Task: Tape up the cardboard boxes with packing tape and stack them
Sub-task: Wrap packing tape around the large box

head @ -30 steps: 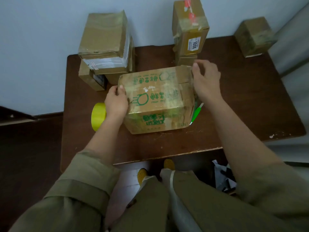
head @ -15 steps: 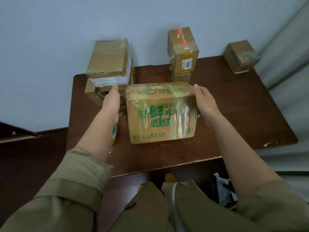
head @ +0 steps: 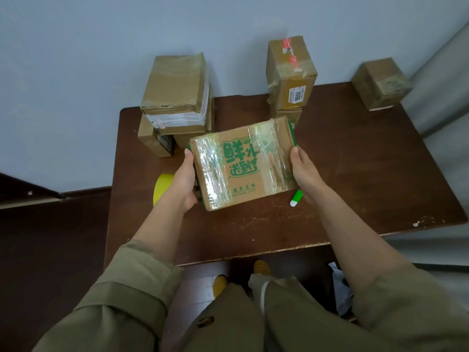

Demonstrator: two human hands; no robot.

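A: Where's the green-printed box point(head: 243, 162)?
B: Lifted between both hands: left hand point(head: 186, 180) grips its left edge, right hand point(head: 303, 171) its right, fingers probably curled underneath.
A: Advice?
B: Keep it level, squeeze evenly, lower squarely onto a stack.

You are holding a brown cardboard box with green printed characters and clear tape bands point(head: 241, 163) between both hands above the dark brown wooden table point(head: 355, 179), tilted so its printed face is pointing up at you. Your left hand point(head: 184, 184) is gripping its left edge, your right hand point(head: 303, 171) its right edge. A yellow roll of tape point(head: 161, 186) is standing just beside your left wrist, and a green-and-white marker point(head: 296, 198) is lying by your right hand.
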